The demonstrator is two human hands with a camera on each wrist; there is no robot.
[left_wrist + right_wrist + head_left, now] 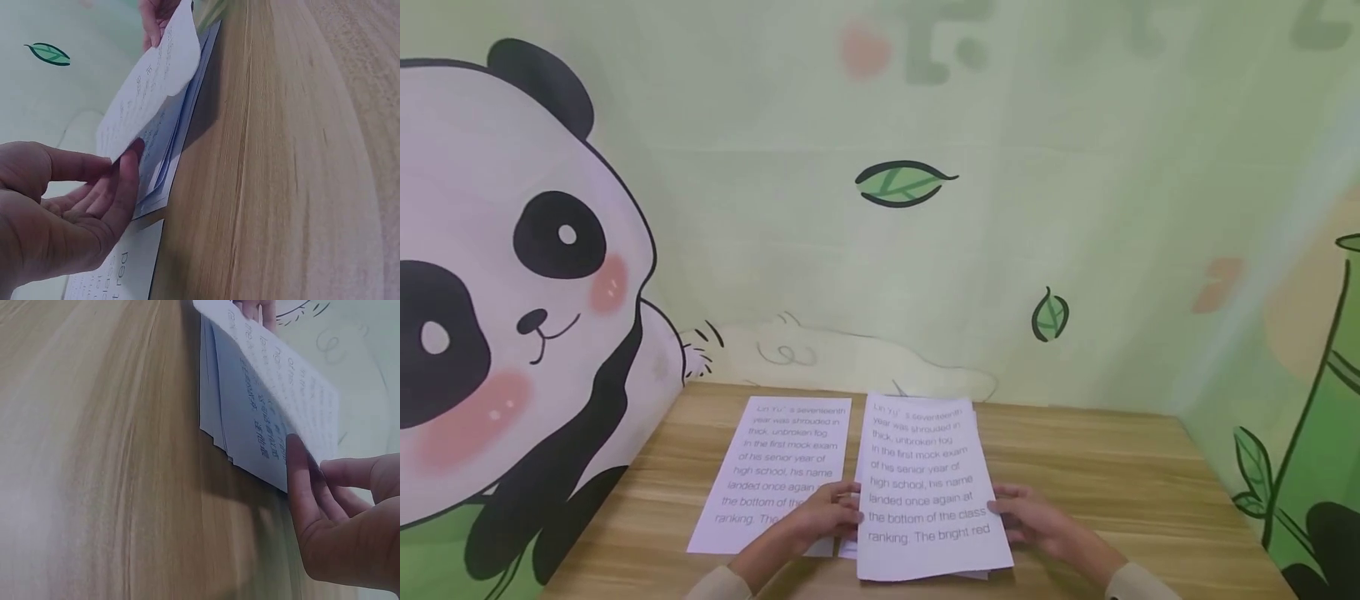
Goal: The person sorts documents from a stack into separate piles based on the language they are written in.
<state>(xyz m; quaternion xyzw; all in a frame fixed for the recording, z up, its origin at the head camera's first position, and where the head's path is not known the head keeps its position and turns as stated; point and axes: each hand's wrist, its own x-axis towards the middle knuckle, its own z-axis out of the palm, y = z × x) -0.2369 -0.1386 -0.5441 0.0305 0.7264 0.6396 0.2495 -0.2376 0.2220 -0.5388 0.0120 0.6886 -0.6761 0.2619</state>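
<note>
Both hands hold one printed sheet of paper [925, 492] by its side edges, raised over a stack of sheets [240, 412]. My left hand [823, 517] pinches the left edge between thumb and fingers, as the left wrist view shows close up. At the right edge, my right hand [1037, 521] pinches it the same way, thumb on top and fingers beneath. The raised sheet bears large English print and bows slightly. Under it, the stack's top page shows printed lines, and its edges are slightly fanned. Another printed sheet [775, 467] lies flat on the left, partly covered by my left hand and forearm.
The wooden table [1112, 467] carries the papers and reaches back to a pale green wall cloth [775, 250]. A large panda picture [550, 250] is on the left side and painted bamboo [1315, 433] on the right.
</note>
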